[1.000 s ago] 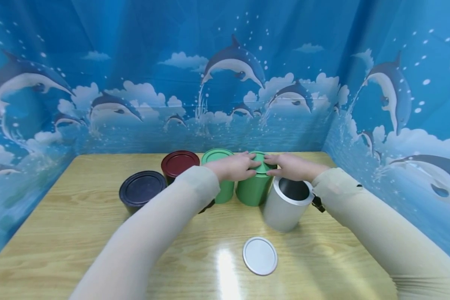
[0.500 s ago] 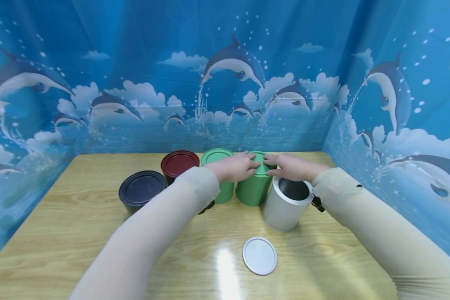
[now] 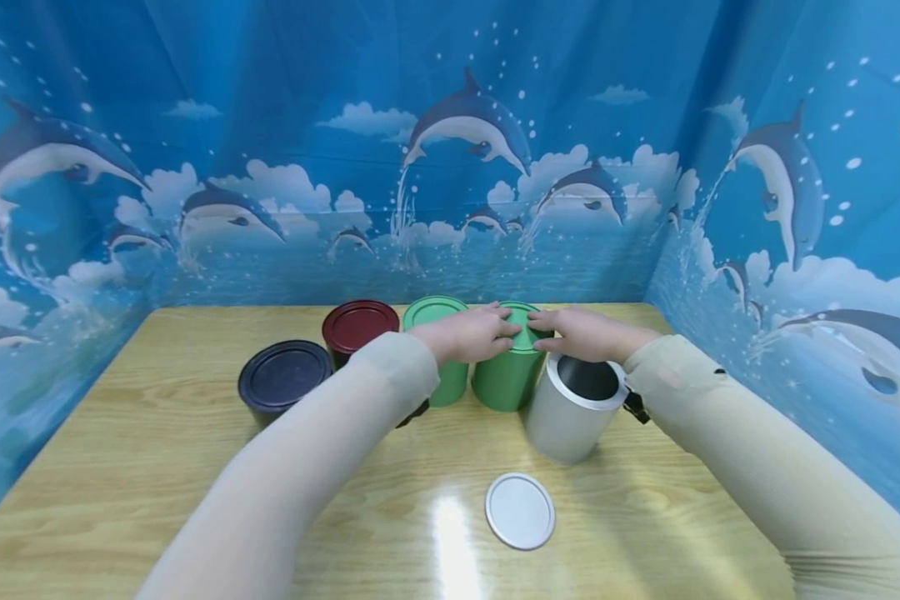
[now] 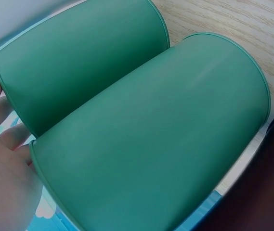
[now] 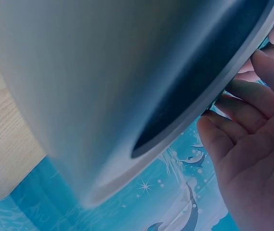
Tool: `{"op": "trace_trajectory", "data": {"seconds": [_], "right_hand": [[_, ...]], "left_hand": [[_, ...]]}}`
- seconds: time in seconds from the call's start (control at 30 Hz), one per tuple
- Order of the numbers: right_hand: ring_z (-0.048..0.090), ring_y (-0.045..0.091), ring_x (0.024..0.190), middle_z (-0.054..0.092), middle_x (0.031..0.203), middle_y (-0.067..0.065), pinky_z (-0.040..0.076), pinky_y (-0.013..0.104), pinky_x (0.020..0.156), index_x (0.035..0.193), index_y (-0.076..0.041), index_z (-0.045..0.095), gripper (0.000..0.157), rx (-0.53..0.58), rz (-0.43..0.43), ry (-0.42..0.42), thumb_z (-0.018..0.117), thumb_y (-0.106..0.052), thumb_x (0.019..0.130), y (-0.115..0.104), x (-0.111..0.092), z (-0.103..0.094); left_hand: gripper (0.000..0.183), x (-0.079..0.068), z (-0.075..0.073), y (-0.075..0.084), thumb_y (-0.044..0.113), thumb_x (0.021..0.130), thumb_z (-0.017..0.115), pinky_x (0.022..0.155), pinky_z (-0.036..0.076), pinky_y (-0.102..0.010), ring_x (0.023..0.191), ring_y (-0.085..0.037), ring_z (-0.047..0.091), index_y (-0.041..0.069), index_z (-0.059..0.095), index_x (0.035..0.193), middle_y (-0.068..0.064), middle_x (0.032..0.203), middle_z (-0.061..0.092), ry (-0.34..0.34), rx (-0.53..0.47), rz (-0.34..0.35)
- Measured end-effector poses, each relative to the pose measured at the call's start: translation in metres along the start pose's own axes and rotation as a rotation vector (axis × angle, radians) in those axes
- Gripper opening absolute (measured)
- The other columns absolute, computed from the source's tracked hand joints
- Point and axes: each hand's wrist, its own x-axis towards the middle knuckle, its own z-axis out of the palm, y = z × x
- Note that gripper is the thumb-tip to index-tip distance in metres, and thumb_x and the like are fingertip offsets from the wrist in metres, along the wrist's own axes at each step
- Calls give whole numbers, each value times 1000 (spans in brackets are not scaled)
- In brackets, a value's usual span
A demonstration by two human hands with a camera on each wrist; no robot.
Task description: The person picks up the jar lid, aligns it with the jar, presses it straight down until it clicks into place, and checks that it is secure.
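Both hands lie over the light green lid (image 3: pixel 523 340) on the right-hand green canister (image 3: pixel 504 385). My left hand (image 3: pixel 474 331) reaches in from the left, its extended fingers touching the lid. From the other side, my right hand (image 3: pixel 587 332) rests its fingers on the same lid. In the left wrist view, a second green canister (image 4: pixel 151 130) fills the foreground. A grey canister (image 3: pixel 566 429) with no lid on it stands just below the right hand; its dark inside shows in the right wrist view.
A loose round silver lid (image 3: pixel 520 511) lies on the wooden table (image 3: pixel 390 517) in front. Left of the green canisters stand a dark red-lidded canister (image 3: pixel 360 325) and a black-lidded one (image 3: pixel 283 375). A blue dolphin-print curtain (image 3: pixel 270 108) closes off the back and sides.
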Motion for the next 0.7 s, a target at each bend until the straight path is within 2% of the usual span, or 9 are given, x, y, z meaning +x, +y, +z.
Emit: {"op": "trace_trajectory", "data": {"seconds": [0.4,0.53,0.7], "right_hand": [[34,39,130,34,144,23,34,51,102,140,3,38,50,19,1,4,51,-18,97,2,-1,1],[29,39,133,26,148,22,32,52,102,142,1,35,52,40,25,21,50,-23,98,2,0,1],[23,38,135,15,152,21,28,53,105,145,-2,29,59,16,55,20,47,-33,98,0,4,5]], "left_hand": [[45,1,-1,-1,33,101,37,113,15,-39,141,-22,9,23,33,146,-4,155,14,18,11,17],[46,-1,-2,2,35,101,38,113,13,-40,142,-22,8,23,34,145,-5,155,13,51,25,7],[55,1,-1,4,44,99,36,113,12,-41,142,-22,4,22,26,149,-4,156,9,79,39,-48]]}}
